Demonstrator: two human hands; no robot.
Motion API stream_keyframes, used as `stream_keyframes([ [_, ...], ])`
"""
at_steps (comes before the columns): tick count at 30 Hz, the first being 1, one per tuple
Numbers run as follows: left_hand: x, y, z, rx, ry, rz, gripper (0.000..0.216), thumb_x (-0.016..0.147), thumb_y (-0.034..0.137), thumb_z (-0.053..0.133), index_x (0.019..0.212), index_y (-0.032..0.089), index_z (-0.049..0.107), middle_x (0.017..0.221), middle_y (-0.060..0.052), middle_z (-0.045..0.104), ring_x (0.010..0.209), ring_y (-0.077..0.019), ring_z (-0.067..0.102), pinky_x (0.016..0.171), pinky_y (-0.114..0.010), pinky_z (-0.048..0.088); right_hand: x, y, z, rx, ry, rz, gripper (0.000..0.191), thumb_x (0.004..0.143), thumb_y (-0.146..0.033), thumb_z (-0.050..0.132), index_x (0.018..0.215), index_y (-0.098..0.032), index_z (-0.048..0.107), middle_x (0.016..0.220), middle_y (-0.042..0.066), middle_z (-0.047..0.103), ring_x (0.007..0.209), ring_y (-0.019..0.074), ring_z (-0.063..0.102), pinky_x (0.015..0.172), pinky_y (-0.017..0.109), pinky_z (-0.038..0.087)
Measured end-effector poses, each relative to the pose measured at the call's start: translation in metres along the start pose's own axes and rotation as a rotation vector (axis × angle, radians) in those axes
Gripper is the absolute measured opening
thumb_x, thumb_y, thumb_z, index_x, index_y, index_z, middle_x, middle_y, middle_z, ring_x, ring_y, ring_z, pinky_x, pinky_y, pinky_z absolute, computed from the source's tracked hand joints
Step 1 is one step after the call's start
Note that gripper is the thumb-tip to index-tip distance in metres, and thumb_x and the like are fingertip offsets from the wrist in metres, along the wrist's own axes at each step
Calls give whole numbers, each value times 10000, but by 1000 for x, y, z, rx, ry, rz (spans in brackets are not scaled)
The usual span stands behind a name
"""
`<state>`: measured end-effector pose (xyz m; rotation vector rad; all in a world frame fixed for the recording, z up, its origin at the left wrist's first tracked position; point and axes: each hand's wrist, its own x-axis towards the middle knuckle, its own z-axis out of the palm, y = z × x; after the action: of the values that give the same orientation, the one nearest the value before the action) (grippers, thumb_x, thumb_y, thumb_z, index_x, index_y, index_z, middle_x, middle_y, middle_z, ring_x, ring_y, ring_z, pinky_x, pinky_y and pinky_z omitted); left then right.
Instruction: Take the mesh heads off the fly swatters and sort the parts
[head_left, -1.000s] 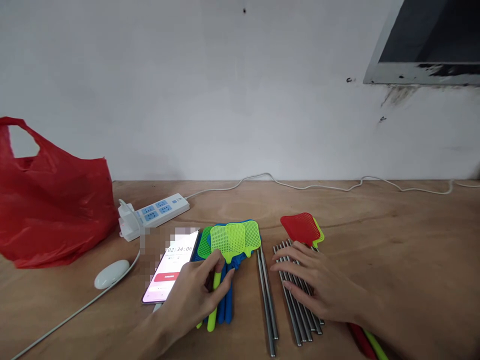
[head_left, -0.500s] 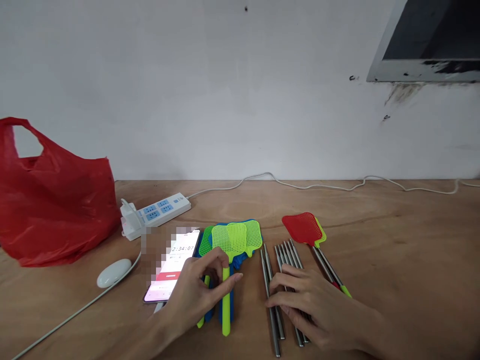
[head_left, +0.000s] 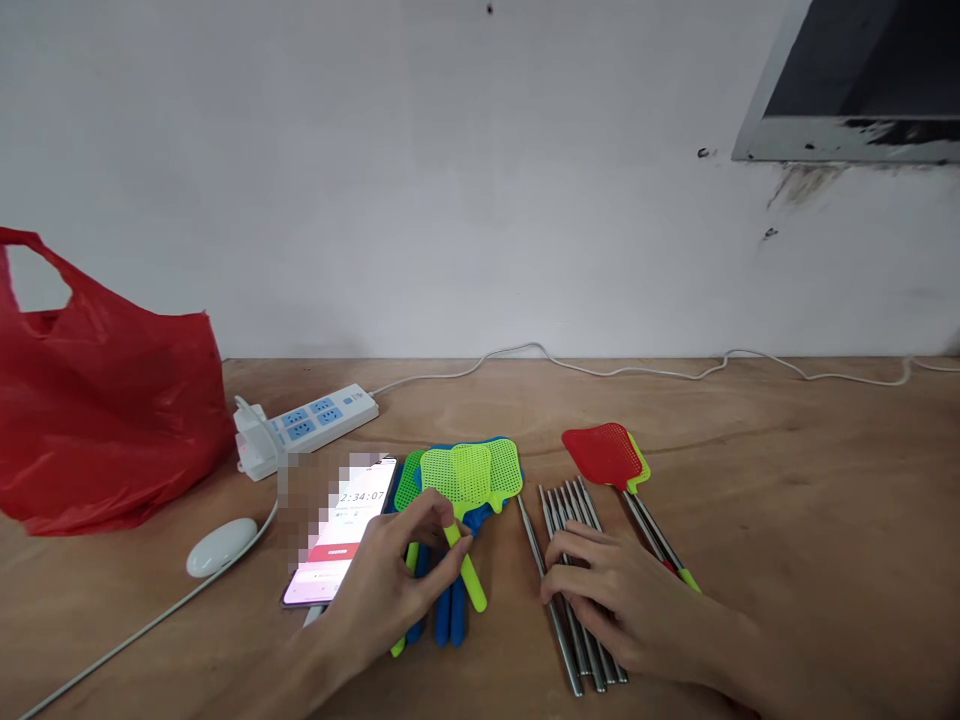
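The left hand (head_left: 390,590) is pinching the handle of the lime-green fly swatter (head_left: 471,474) just below its mesh head, thumb and fingertips closed tight on it. The handle is slanting down to the right, and the head is lying on the pile. Beneath it, the blue swatters (head_left: 450,620) are lying stacked on the desk (head_left: 787,520), with another green one peeking out at the left edge.

The right hand (head_left: 611,600) is lying flat with its fingers spread, pressing down on the bundle of steel rods (head_left: 570,505). It is gripping nothing. The rods are lying side by side, with one stray rod angling off to their left.

Just beyond the rods, a red swatter (head_left: 602,453) is resting on a green one. A phone (head_left: 341,535) is glowing right beside the left hand.

Farther out, a white oval gadget (head_left: 221,546) and a power strip (head_left: 307,422) are sitting near the red plastic bag (head_left: 105,420). The bag is slumping at the desk's left end, its handle standing up, and what it is holding cannot be made out. A white cable (head_left: 600,372) is trailing along the wall.
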<state>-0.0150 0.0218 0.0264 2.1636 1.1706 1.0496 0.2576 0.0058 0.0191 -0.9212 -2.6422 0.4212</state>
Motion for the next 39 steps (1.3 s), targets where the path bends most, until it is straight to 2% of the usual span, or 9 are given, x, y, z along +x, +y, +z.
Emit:
stream_keyframes([
  [6,1,3,-5,208,69,70,77,924,234,516,876,243,456,617,76,556,517,-129,560,517,-231,407,2,-2,1,-37,10,8,211,933,-117,460,1031,-204,625,990,55,622,895,211,556,752,339,439],
  [11,0,3,-3,154,0,40,59,954,257,507,926,245,456,657,67,577,553,-134,565,529,-227,417,2,-4,3,-64,26,-8,246,981,-184,465,1160,-237,626,1029,61,616,941,216,571,794,342,462],
  [14,-1,0,1,89,-39,18,74,956,263,523,998,246,464,704,56,601,597,-141,587,558,-232,444,3,-4,3,-43,18,11,189,984,-212,485,1083,-240,643,1022,51,607,930,209,576,792,343,456],
  [20,-3,-7,6,23,-71,-9,332,920,274,604,1225,259,475,756,57,655,672,-154,645,639,-246,495,3,-3,6,-1,43,75,96,973,-246,532,962,-211,621,982,40,613,915,198,592,784,323,440],
  [26,-4,-5,7,45,-112,-18,105,930,314,628,995,233,617,731,45,700,655,-155,664,643,-251,476,3,0,9,-17,65,65,102,975,-250,536,997,-220,630,970,38,627,896,195,596,769,313,433],
  [29,-5,-2,8,47,-131,-27,105,944,320,610,955,218,630,706,39,680,626,-151,637,616,-248,458,2,0,9,-12,60,59,164,987,-243,507,1085,-236,638,1014,50,636,932,203,606,790,320,438],
  [31,-4,-1,7,38,-131,-33,112,945,321,605,925,213,628,691,38,665,619,-148,622,609,-246,450,3,-1,10,-5,68,79,155,983,-248,509,1055,-239,647,1006,47,636,941,207,612,780,319,436],
  [36,-3,0,7,20,-77,-29,117,926,314,624,884,205,611,646,46,640,576,-137,590,584,-234,432,15,-3,10,68,106,259,28,901,-201,580,926,-211,586,883,10,641,799,176,610,690,291,414],
  [39,-4,-1,8,31,-75,-40,136,933,332,621,889,204,616,642,43,636,569,-137,579,572,-233,424,28,-4,8,-50,118,327,84,870,-266,617,864,-195,572,875,32,637,777,196,601,665,303,390],
])
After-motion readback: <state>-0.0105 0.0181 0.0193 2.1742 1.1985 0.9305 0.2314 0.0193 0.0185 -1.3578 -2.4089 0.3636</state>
